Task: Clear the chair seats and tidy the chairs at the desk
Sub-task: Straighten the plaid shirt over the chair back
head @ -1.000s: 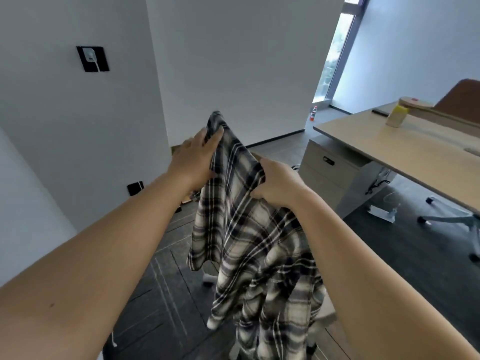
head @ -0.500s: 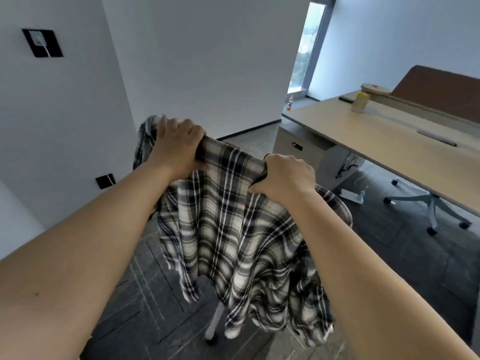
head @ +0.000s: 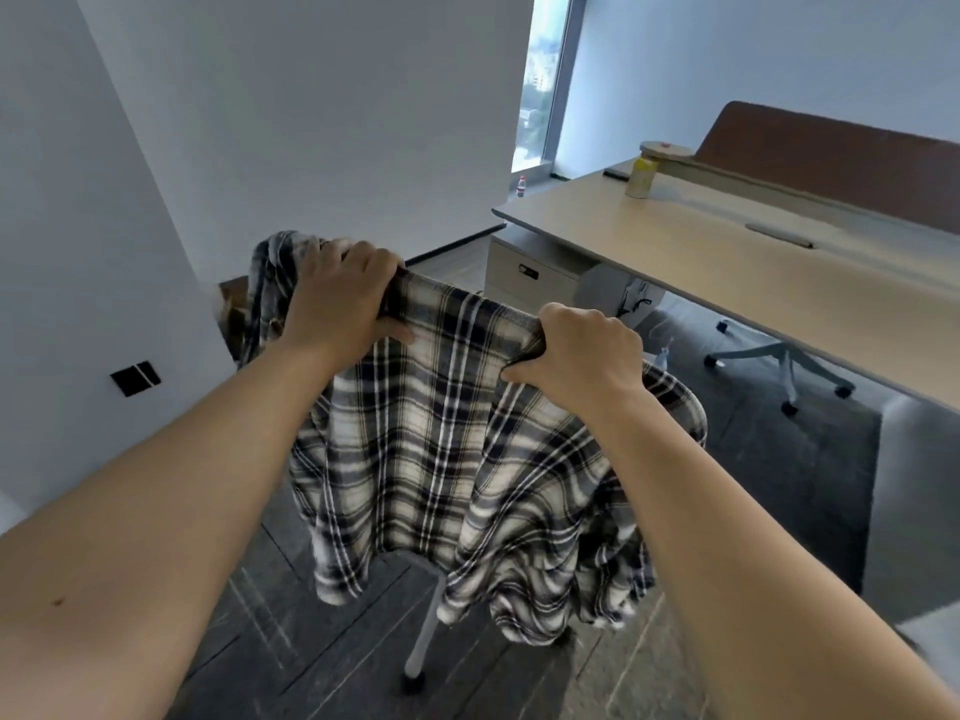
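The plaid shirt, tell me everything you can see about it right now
The plaid shirt looks like soft woven cloth, checked in dark navy, grey and cream. It hangs spread out, its top edge draped over what seems to be a chair back. The left hand and right hand both grip that top edge. One part bunches beyond the left hand, and the hem falls in loose folds above a grey chair leg.

No writing to read anywhere here. The yellow container on the counter carries a label, but it is too blurred to make out, and the small bottle by the window is too far off to show any lettering.
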Tool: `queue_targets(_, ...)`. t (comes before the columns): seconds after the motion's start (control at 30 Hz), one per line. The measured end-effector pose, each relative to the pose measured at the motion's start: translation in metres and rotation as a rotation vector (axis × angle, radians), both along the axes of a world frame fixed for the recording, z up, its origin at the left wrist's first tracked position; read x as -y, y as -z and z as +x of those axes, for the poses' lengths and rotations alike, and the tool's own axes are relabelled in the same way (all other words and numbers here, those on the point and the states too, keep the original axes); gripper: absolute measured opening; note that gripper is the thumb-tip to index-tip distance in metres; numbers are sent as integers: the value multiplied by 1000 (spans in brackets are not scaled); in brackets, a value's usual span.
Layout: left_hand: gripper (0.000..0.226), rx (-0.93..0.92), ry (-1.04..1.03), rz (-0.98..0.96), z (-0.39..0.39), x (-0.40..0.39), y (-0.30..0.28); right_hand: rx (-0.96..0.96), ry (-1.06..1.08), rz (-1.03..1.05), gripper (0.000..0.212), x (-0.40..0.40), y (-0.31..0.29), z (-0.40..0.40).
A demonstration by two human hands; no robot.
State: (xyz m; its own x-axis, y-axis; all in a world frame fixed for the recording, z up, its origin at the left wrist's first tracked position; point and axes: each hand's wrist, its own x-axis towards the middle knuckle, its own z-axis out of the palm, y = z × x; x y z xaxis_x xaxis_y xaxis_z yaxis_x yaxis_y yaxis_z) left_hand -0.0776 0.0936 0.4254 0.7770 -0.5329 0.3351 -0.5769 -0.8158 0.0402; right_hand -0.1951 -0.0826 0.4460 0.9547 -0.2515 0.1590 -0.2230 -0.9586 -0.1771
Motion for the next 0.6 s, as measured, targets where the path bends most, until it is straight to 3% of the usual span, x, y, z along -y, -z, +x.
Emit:
queue_targets(0.17,74,16,126,30,-17,49,-3,-10,117,-2,46,37,-2,-39)
queue_targets(0.4,72,-99,325,-20,-46,132,-10,-9,398,-71,46,87,5,-91)
queue_targets(0.6,70,-111,433,-70,-48,178,-4,13,553,14,54,127,12,-111)
